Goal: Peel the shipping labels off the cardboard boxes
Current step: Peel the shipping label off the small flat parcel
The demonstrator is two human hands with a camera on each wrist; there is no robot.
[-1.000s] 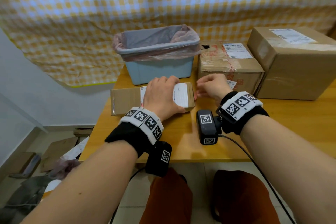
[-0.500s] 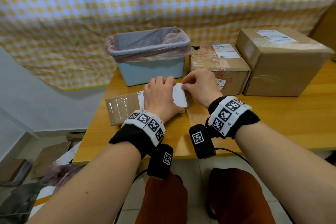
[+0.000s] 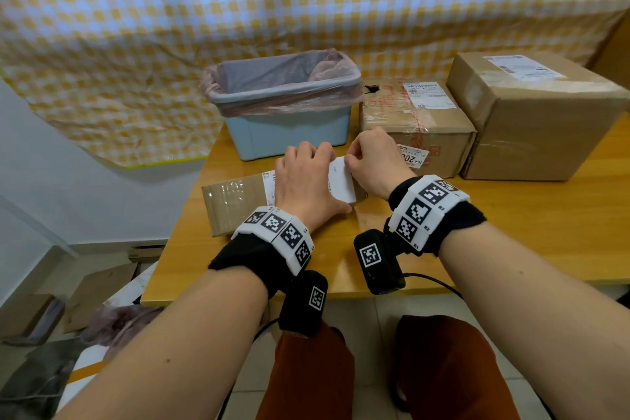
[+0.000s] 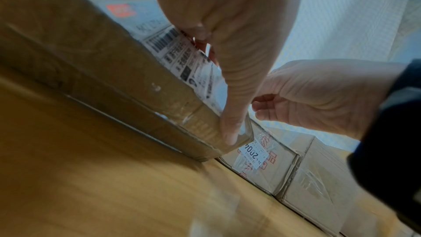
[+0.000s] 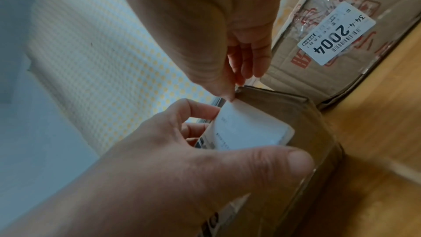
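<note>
Left hand (image 3: 308, 181) pressing flat brown cardboard box (image 3: 231, 203) onto wooden worktop (image 3: 511, 232), thumb on its near edge, right hand (image 3: 370, 160) grip pinching far corner of white shipping label (image 3: 342, 182) atop it

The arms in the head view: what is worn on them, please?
Both forearms are bare. Each wrist has a black cuff under a white band of square black-and-white markers. A black tagged camera block hangs below each wrist, with a thin black cable.
</note>
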